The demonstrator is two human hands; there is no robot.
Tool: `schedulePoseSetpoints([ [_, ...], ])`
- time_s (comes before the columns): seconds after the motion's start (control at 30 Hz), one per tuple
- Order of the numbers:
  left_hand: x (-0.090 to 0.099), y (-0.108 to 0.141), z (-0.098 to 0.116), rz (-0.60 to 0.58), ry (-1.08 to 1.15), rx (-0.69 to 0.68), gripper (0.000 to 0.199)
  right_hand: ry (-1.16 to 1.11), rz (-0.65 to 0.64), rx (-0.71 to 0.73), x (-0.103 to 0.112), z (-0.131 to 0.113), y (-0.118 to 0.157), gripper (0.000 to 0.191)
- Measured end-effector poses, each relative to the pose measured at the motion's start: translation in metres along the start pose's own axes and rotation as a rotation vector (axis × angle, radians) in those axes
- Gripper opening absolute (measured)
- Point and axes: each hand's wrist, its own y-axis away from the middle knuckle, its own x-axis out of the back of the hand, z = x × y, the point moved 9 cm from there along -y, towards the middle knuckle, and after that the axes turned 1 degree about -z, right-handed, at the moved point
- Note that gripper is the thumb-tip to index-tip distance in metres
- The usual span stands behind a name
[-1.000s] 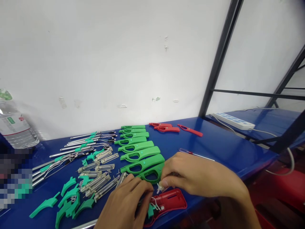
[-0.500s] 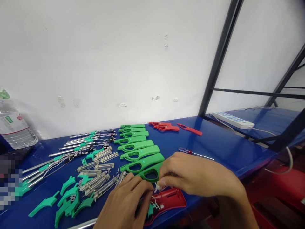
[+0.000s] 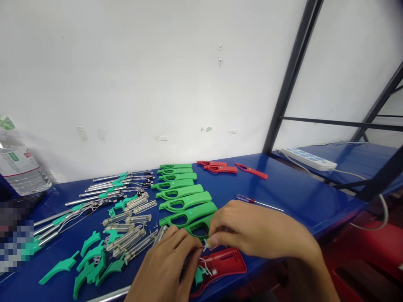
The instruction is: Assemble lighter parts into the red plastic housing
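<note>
Over the left end of an open red casing (image 3: 231, 262), my left hand (image 3: 170, 264) is bent with thumb and fingers pressed together near a thin wire; its fingertips are partly hidden. My right hand (image 3: 234, 228) pinches a small pale part (image 3: 209, 244) just above the casing. Inside the casing lie a green piece (image 3: 199, 277) and white wires (image 3: 206, 266). A metal rod (image 3: 113, 295) reaches out under my left hand. Green casings (image 3: 185, 201) lie in a column behind my hands.
Clear tanks (image 3: 129, 241), green triggers (image 3: 59, 268) and metal rods with wires (image 3: 103, 196) spread over the left of the blue table (image 3: 283, 180). Behind my right hand lies a screwdriver (image 3: 258, 202), with red casings (image 3: 220, 169) farther back. A bottle (image 3: 22, 167) stands far left.
The small pale part and the fingertips of both hands have shifted slightly, staying close together above the red casing. The view has moved a little.
</note>
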Motion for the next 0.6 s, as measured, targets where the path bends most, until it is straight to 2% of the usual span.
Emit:
schedulePoseSetpoints([
  [0.4,-0.0034,0.0041,0.0022,0.001,-0.015,-0.043,0.023,0.031,-0.050,-0.018,-0.0044,-0.0012,0.0001,0.020],
  [0.6,-0.0062,0.0040,0.0025,-0.014,-0.024,-0.050,0.025,0.046,-0.082,0.030,-0.0059,-0.0054,-0.0040,0.022],
])
